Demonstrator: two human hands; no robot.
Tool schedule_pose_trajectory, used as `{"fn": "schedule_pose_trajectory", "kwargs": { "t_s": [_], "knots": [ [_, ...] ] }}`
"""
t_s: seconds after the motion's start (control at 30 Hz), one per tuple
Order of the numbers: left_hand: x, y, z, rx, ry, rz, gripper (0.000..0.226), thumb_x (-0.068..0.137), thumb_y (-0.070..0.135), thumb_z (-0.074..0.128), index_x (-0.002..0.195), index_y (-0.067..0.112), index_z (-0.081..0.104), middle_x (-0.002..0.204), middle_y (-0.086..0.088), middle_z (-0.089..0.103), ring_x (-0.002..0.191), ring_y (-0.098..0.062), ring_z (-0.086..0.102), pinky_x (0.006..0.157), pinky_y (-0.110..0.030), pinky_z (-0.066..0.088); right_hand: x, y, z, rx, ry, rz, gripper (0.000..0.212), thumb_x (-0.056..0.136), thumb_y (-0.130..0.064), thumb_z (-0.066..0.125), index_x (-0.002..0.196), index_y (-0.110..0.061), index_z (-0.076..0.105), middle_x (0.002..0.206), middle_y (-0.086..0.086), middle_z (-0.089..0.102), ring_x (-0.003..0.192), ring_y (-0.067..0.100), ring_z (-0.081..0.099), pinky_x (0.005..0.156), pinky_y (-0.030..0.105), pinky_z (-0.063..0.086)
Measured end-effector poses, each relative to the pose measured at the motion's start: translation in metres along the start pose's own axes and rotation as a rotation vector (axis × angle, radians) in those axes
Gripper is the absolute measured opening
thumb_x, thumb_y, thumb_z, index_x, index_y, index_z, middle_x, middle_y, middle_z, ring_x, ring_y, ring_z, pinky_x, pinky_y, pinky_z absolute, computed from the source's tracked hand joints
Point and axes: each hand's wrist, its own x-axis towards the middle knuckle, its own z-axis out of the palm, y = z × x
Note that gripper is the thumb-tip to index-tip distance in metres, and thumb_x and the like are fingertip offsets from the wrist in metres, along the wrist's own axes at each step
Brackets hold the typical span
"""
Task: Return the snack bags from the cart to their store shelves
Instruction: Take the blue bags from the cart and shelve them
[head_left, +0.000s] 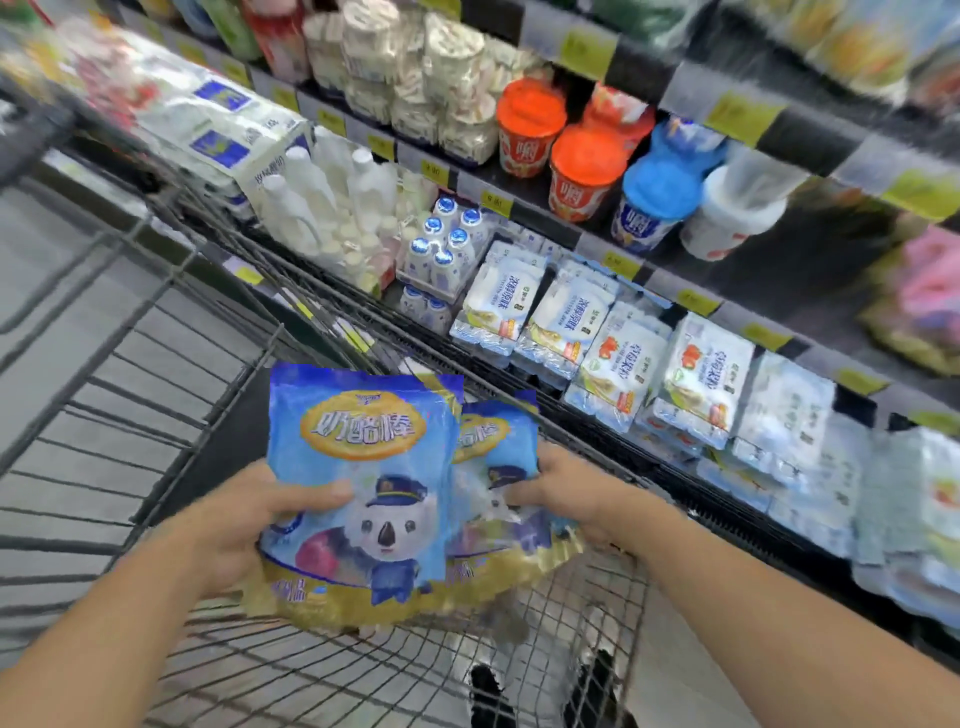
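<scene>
Blue and gold foil catches our eye first: two snack bags with a cartoon koala in a police cap, held up over the wire cart (171, 374) in the head view. We see the front snack bag (358, 488) gripped by the left hand (244, 525), its thumb laid across the printed face near the koala's head and the fingers curled behind the lower left corner. The rear snack bag (498, 441) sits just behind and to the right, overlapped by the front one, and the right hand (566, 499) clamps its right side, fingertips pressing on the front panel. Both bags are upright, tilted slightly, their gold bottom edges close together above the cart's mesh. The cart's basket is dark wire, and through its grid we see grey floor and the dark tips of shoes (540, 691) below. To the right runs a refrigerated shelf unit (769, 525) with yellow price tags along its edges. On its lower tier lie white yoghurt multipacks (623, 358) in rows, with small blue-capped bottles (447, 244) and white bottles (322, 192) further left. The tier above carries orange-lidded cups (561, 145), a blue-lidded cup (654, 202) and a white tub (737, 218). Much of the picture's edge is blurred, so we cannot read the packs at the far right.
</scene>
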Motion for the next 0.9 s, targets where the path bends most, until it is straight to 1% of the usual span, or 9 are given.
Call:
{"fn": "schedule_pose_trajectory", "kwargs": {
  "t_s": [0.1,0.2,0.27,0.4,0.5,0.6,0.7,0.8,0.9],
  "knots": [
    [-0.007,0.042,0.018,0.082,-0.073,0.085,0.086,0.024,0.025,0.101,0.105,0.009,0.077,0.111,-0.024,0.074,0.09,-0.039,0.074,0.073,-0.047,0.063,-0.041,-0.025,-0.022,0.141,-0.037,-0.046,0.03,0.085,0.008,0.062,0.104,-0.014,0.068,0.102,-0.001,0.074,0.088,0.012,0.069,0.079,0.028,0.056],
    [-0.008,0.081,0.051,0.125,-0.146,0.187,0.082,0.019,0.032,0.101,0.097,0.014,0.081,0.105,-0.019,0.077,0.081,-0.031,0.077,0.063,-0.037,0.063,-0.079,-0.036,-0.04,0.174,-0.11,-0.123,0.036,0.088,0.013,0.057,0.112,-0.011,0.067,0.109,0.003,0.074,0.096,0.014,0.07,0.079,0.027,0.056],
    [-0.007,0.1,0.079,0.127,-0.211,0.22,0.079,0.015,0.031,0.101,0.091,0.015,0.082,0.098,-0.016,0.079,0.075,-0.028,0.077,0.058,-0.035,0.062,-0.097,-0.036,-0.057,0.208,-0.077,-0.158,0.039,0.088,0.014,0.056,0.109,-0.016,0.067,0.106,-0.005,0.075,0.096,0.012,0.07,0.078,0.025,0.055],
    [0.012,0.122,0.139,0.205,-0.304,0.223,0.079,0.021,0.022,0.101,0.097,0.011,0.081,0.099,-0.017,0.078,0.076,-0.029,0.077,0.058,-0.035,0.062,-0.131,-0.02,-0.111,0.335,0.169,-0.244,0.039,0.086,0.018,0.054,0.111,-0.01,0.065,0.102,0.0,0.074,0.087,0.013,0.069,0.071,0.023,0.054],
    [0.036,0.124,0.193,0.244,-0.326,0.226,0.077,0.028,0.016,0.099,0.102,0.009,0.078,0.101,-0.018,0.078,0.077,-0.031,0.077,0.058,-0.036,0.061,-0.16,0.004,-0.159,0.475,0.358,-0.28,0.037,0.086,0.02,0.051,0.113,-0.002,0.062,0.096,0.003,0.074,0.072,0.013,0.067,0.057,0.021,0.052],
    [0.057,0.115,0.25,0.271,-0.376,0.201,0.073,0.031,0.014,0.098,0.101,0.007,0.078,0.101,-0.021,0.077,0.077,-0.034,0.077,0.058,-0.039,0.061,-0.19,0.035,-0.201,0.605,0.552,-0.299,0.032,0.086,0.017,0.052,0.105,-0.006,0.064,0.091,0.008,0.071,0.062,0.014,0.064,0.044,0.024,0.048],
    [0.078,0.102,0.302,0.306,-0.413,0.172,0.081,0.026,0.016,0.1,0.102,0.006,0.077,0.103,-0.023,0.076,0.081,-0.037,0.076,0.06,-0.041,0.062,-0.221,0.076,-0.238,0.712,0.704,-0.294,0.032,0.085,0.013,0.055,0.114,-0.001,0.057,0.084,0.019,0.063,0.052,0.027,0.062,0.038,0.025,0.044],
    [0.098,0.087,0.347,0.372,-0.45,0.163,0.086,0.024,0.023,0.101,0.105,0.009,0.077,0.108,-0.023,0.076,0.087,-0.039,0.075,0.064,-0.04,0.062,-0.251,0.119,-0.273,0.823,0.882,-0.284,0.032,0.086,0.011,0.054,0.115,-0.001,0.061,0.094,0.015,0.065,0.051,0.024,0.062,0.035,0.025,0.042],
    [0.113,0.072,0.387,0.423,-0.489,0.141,0.07,0.036,0.015,0.095,0.103,0.01,0.078,0.106,-0.023,0.076,0.085,-0.04,0.075,0.064,-0.041,0.062,-0.278,0.161,-0.305,0.894,1.039,-0.306,0.037,0.089,0.009,0.052,0.124,0.0,0.058,0.098,0.016,0.064,0.048,0.019,0.066,0.035,0.022,0.045]
  ]
}}
